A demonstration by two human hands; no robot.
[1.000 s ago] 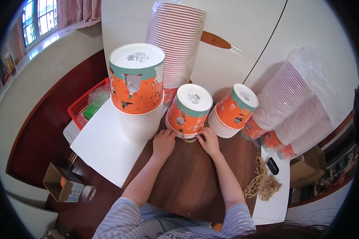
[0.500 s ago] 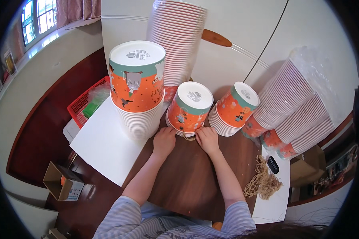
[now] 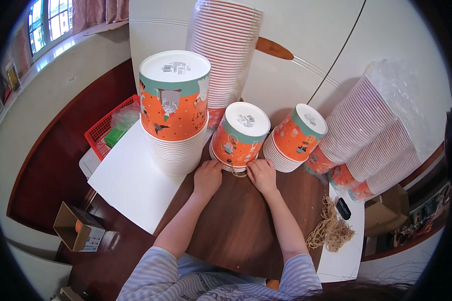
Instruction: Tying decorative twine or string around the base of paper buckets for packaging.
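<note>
In the middle stands a short upside-down stack of paper buckets (image 3: 240, 143), the top one orange with a green band and white base. At its front lower rim my left hand (image 3: 208, 175) has its fingers curled against the left side. My right hand (image 3: 261, 174) closes on the same rim from the right, its fingertips partly hidden. A thin brown cord (image 3: 238, 174) loops below the rim between my hands; I cannot make out whether my fingertips touch it. Close by on the right is another short stack of orange buckets (image 3: 295, 138), also upside down.
A taller bucket stack (image 3: 173, 118) stands at the left, a wrapped one (image 3: 223, 55) behind it. Bagged bucket stacks (image 3: 359, 118) lean at the right. Tangled brown cords (image 3: 332, 231) lie beside a black object (image 3: 343, 208) on the board. A red basket (image 3: 98, 133) sits far left.
</note>
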